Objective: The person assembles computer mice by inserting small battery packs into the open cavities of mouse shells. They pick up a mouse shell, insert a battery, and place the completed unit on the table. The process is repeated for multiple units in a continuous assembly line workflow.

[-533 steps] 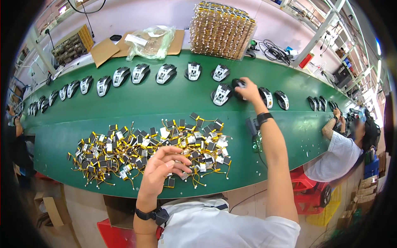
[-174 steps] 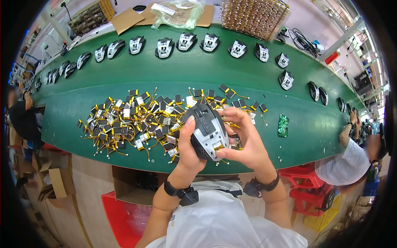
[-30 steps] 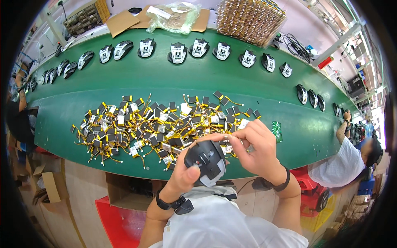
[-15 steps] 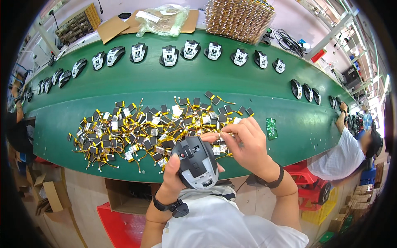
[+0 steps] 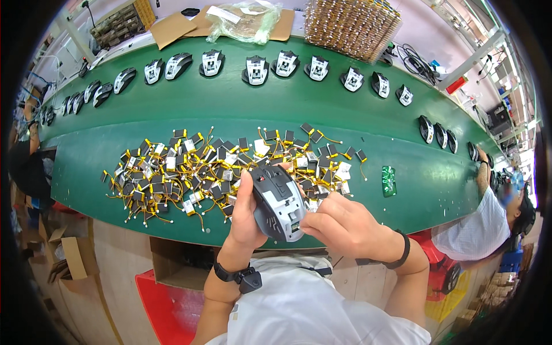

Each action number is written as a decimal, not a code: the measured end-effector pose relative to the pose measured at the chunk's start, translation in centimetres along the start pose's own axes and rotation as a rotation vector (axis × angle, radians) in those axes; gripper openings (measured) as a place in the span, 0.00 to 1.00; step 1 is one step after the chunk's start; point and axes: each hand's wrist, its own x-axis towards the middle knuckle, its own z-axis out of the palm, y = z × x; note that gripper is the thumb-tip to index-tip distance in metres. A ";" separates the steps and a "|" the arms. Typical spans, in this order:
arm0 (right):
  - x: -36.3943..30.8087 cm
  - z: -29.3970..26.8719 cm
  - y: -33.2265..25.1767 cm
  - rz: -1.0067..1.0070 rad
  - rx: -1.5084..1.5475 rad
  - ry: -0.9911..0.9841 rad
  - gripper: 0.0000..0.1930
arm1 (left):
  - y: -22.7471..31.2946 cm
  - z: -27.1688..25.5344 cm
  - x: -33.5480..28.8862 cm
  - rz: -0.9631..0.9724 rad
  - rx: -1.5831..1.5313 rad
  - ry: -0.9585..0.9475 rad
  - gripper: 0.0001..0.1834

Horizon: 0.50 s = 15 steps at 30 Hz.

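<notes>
My left hand (image 5: 244, 221) is closed around a partly assembled black-and-grey computer mouse (image 5: 280, 198), tilted above the front edge of the green bench. Its top shell is off the rear, where a pale inner frame with a small opening shows. Against that opening rest the pinched fingertips of my right hand (image 5: 352, 228); whatever they hold is hidden by the fingers. Just beyond both hands spreads a heap of small battery packs (image 5: 167, 181), dark or silver with yellow tape and thin wires ending in white plugs.
A row of similar open mice (image 5: 256, 71) curves along the green bench (image 5: 230, 109). Toward the back are flat cardboard (image 5: 172, 30), a clear plastic bag (image 5: 244, 24) and a tall stack of trays (image 5: 351, 29). Right of the heap lies a green packet (image 5: 389, 181). A co-worker (image 5: 480, 221) reaches in at right.
My right hand has come down from the mouse's far end to its near right opening. My left hand has turned and raised the mouse slightly. The whole view has shifted a little.
</notes>
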 end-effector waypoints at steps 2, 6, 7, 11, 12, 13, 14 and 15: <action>0.0 0.1 -0.1 -0.031 -0.039 -0.040 0.11 | -0.1 -0.3 0.1 -0.005 -0.003 0.011 0.44; 0.3 0.3 0.2 -0.061 -0.026 -0.075 0.11 | 0.1 -0.1 0.1 -0.031 -0.013 0.062 0.42; 0.3 0.4 0.3 -0.062 -0.020 -0.070 0.11 | 0.0 0.0 0.2 -0.027 -0.026 0.066 0.42; 0.6 0.7 0.8 -0.013 0.053 -0.020 0.11 | -0.1 0.3 0.5 -0.048 -0.073 0.098 0.40; 0.6 0.8 0.8 0.000 0.035 -0.029 0.11 | -0.1 0.2 0.6 -0.041 -0.058 0.112 0.40; 0.5 0.9 0.7 0.012 0.016 -0.038 0.11 | -0.3 -0.1 0.7 -0.035 -0.043 0.126 0.40; 0.4 0.9 0.8 0.027 0.000 -0.049 0.11 | -0.5 -0.1 0.8 -0.030 -0.029 0.142 0.40; 0.3 1.0 0.8 0.054 -0.021 -0.034 0.11 | -0.7 0.1 1.0 -0.023 -0.036 0.172 0.38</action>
